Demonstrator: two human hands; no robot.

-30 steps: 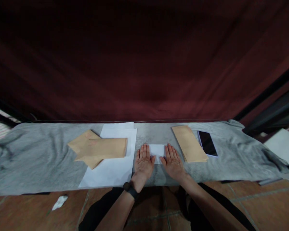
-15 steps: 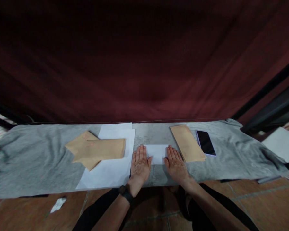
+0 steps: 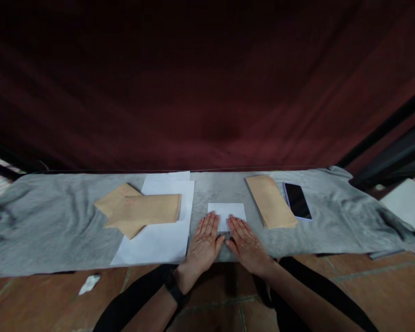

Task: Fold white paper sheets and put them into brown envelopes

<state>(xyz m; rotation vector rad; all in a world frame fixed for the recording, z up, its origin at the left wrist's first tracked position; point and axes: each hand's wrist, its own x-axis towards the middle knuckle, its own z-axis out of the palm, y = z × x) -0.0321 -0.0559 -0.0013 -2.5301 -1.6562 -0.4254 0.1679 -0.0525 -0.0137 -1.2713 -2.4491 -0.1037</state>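
– White folded paper [image 3: 227,213]: where?
– Middle of the grey-clothed table [image 3: 55,221], just far of both hands. Its long axis runs left to right.
– Hands?
– Left hand [image 3: 204,242] and right hand [image 3: 247,242] lie flat and open, side by side, fingertips on its near edge (neither nearer). Gripping nothing.

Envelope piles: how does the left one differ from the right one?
The left pile is fanned out, envelopes crossing at angles; the right pile is squared up. The left pile lies partly on white sheets; the right pile lies on the grey cloth beside a phone. Both are tan and lie flat.
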